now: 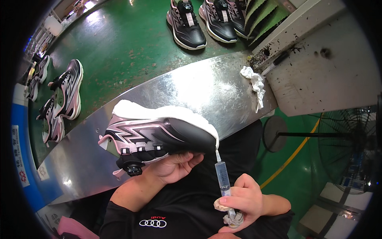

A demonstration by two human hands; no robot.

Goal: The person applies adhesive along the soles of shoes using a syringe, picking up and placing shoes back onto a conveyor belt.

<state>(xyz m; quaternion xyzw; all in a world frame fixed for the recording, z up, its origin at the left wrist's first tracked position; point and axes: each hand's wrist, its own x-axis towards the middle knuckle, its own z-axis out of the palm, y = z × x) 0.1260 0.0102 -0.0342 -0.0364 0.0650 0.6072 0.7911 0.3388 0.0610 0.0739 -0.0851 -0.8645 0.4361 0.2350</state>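
Apparently I'm watching edge-dosing: left hand fingers hold shoe, right hand fingers grip syringe at shoe's four o'clock; next likely needs steady tracing.

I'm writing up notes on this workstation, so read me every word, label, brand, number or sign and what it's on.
I don't repeat wording or name brands, but markings stand here:
Black shirt: a short red word, upside down, and white linked rings.
Syringe in the right hand: dark print, too small to read.
Blue panel: pale label with dark characters.
Small pale sticker: too small to read.
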